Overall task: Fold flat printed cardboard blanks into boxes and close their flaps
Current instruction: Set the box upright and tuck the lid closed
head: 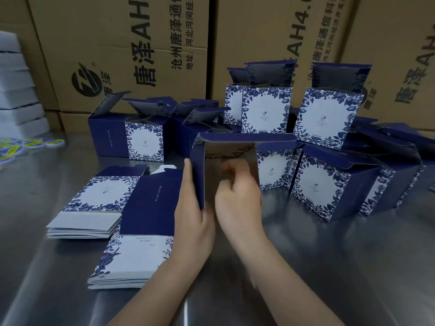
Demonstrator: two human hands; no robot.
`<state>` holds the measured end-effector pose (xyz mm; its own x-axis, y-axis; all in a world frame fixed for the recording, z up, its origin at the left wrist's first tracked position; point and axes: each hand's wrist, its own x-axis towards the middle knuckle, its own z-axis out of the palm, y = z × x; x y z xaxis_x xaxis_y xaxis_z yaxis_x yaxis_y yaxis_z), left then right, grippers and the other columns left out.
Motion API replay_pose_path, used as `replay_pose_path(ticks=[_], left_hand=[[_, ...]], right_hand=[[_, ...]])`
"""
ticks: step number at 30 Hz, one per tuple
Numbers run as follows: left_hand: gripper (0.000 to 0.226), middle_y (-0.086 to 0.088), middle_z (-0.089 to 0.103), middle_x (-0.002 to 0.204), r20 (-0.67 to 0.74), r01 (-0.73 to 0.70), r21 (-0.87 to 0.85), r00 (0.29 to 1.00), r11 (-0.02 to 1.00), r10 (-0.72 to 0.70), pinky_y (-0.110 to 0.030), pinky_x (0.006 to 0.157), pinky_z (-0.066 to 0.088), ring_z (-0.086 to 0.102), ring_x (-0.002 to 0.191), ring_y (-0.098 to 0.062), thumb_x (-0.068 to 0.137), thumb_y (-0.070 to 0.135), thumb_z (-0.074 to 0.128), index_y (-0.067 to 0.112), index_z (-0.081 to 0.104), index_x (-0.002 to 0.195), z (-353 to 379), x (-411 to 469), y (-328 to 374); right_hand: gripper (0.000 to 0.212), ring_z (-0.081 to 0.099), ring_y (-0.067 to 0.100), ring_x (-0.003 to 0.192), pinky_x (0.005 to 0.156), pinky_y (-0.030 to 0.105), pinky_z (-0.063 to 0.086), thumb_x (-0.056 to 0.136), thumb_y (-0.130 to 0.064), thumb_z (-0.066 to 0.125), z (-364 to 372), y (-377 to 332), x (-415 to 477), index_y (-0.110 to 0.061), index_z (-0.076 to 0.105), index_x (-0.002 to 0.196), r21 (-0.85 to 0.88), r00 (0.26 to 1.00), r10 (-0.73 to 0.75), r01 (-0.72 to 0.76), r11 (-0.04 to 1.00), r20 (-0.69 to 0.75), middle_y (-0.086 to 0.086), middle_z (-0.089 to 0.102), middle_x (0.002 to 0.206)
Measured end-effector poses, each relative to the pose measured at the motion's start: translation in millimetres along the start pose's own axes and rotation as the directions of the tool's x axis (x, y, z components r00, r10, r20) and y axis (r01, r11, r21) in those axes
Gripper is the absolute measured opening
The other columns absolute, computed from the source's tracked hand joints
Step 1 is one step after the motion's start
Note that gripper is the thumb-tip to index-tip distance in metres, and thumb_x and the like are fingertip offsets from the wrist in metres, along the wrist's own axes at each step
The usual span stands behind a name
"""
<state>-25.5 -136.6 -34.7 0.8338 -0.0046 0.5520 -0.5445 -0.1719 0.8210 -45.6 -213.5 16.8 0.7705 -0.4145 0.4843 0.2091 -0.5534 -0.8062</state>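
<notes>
Half-folded navy box (235,150) stands mid-counter (329,267), open side facing the camera, stacked flat blanks (103,194) just left of it. Left hand (194,215) grips its left wall, fingers outside. Right hand (237,198) reaches inside, fingers curled and blurred; hold cannot be told.

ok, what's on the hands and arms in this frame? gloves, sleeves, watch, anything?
Nothing worn that shows. Left hand and right hand are both bare: no gloves, no rings, no tape visible. Left forearm and right forearm are bare to the frame's bottom edge, with no sleeve, watch or band in view. The right hand's fingertips are motion-blurred, so small detail there can't be told.
</notes>
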Motion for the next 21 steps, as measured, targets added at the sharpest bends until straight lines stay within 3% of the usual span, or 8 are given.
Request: replay_pose_path(ticks=[3,6,10,15,18,21], left_hand=[[0.073,0.012,0.031,0.158,-0.022,0.008,-0.049,1.0,0.999,-0.009,-0.018,0.114,0.024,0.028,0.142,0.002,0.09,0.006,0.041,0.034,0.017,0.153,4.1,-3.2,3.5],[0.078,0.015,0.03,0.157,0.001,0.034,-0.058,0.999,0.998,-0.034,-0.01,0.114,0.021,0.026,0.142,0.006,0.08,0.011,0.035,0.036,0.017,0.151,5.1,-5.2,6.3],[0.08,0.014,0.03,0.158,0.027,0.034,-0.048,0.999,0.998,-0.033,-0.013,0.114,0.022,0.026,0.143,0.003,0.079,0.008,0.037,0.033,0.019,0.153,5.3,-6.0,5.3],[0.079,0.016,0.031,0.157,0.032,0.006,-0.044,0.999,0.999,-0.005,-0.013,0.115,0.022,0.026,0.143,0.005,0.08,0.007,0.037,0.035,0.021,0.152,3.7,-6.9,5.4],[0.079,0.015,0.031,0.156,0.008,0.002,-0.019,1.0,1.0,-0.002,-0.01,0.114,0.019,0.026,0.143,0.004,0.088,-0.009,0.041,0.039,0.02,0.146,4.5,-5.9,3.8],[0.079,0.017,0.031,0.154,0.01,0.005,-0.006,1.0,1.0,-0.005,-0.008,0.114,0.019,0.026,0.141,0.005,0.088,-0.014,0.04,0.032,0.024,0.15,4.6,-5.2,1.9]], right_hand=[[0.026,0.058,0.028,0.103,0.076,0.029,0.038,0.094,-0.016,0.041,4.4,5.2,16.9,-0.016,0.058,0.114,-0.198,0.982,0.147,-0.121,0.973,0.12,0.008,0.064,0.11],[0.033,0.059,0.031,0.112,0.092,0.036,0.048,0.097,-0.025,0.042,9.5,10.2,35.4,-0.015,0.061,0.121,-0.373,0.897,0.325,-0.204,0.905,0.3,0.01,0.064,0.121],[0.036,0.059,0.031,0.112,0.096,0.04,0.049,0.095,-0.036,0.047,16.7,12.2,48.0,-0.014,0.064,0.117,-0.59,0.804,0.373,-0.035,0.807,0.463,0.013,0.062,0.123],[0.046,0.055,0.031,0.117,0.1,0.042,0.045,0.097,-0.042,0.044,22.3,13.0,54.1,-0.012,0.052,0.132,-0.629,0.786,0.399,-0.018,0.777,0.471,0.01,0.056,0.13],[0.045,0.056,0.028,0.116,0.088,0.035,0.045,0.097,-0.042,0.041,25.4,16.4,56.0,-0.013,0.052,0.13,-0.706,0.8,0.428,-0.007,0.708,0.421,0.007,0.057,0.128],[0.042,0.056,0.025,0.117,0.079,0.032,0.04,0.098,-0.039,0.038,29.1,19.9,56.3,-0.014,0.051,0.129,-0.731,0.822,0.44,-0.043,0.681,0.362,0.005,0.057,0.128]])
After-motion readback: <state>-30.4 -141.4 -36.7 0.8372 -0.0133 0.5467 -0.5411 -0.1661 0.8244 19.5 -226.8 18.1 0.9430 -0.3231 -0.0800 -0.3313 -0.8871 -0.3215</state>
